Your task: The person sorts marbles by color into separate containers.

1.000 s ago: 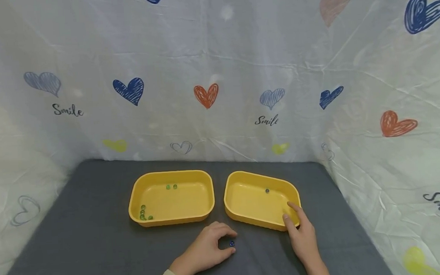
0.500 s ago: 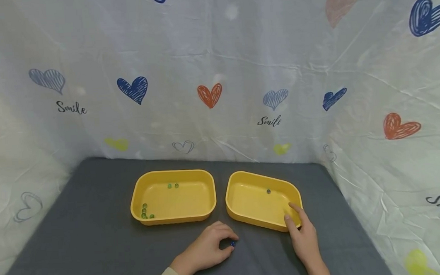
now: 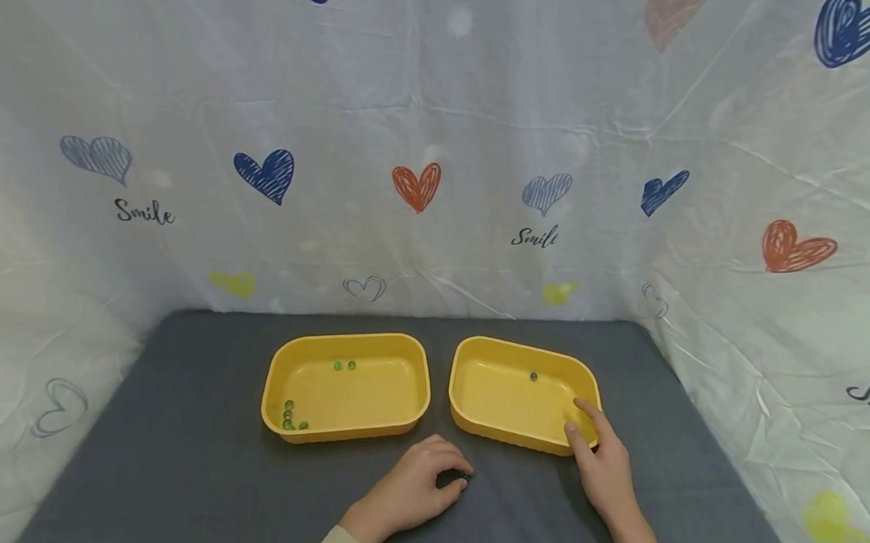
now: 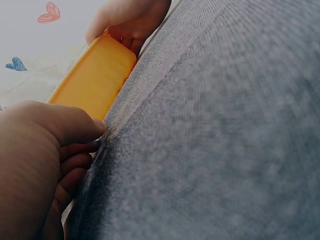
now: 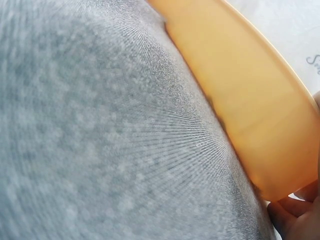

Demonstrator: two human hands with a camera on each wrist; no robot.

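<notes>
Low on the table, my left hand pinches a dark blue marble between thumb and fingertips, which cover most of it. In the left wrist view the thumb bends over the curled fingers, and the marble is hidden there. My right hand holds the near right corner of the right yellow tray, with finger and thumb over its rim. The right wrist view shows fingers under that tray's corner. One dark marble lies inside this tray.
To the left stands a second yellow tray. Two green marbles lie at its back, and several more green marbles gather in its near left corner. Grey cloth covers the table; a white heart-printed curtain encloses it behind and at the sides.
My left thumb and fingers have closed round the blue marble, which lay visible between them a second ago. My right hand stays on the tray corner. The head view has shifted slightly.
</notes>
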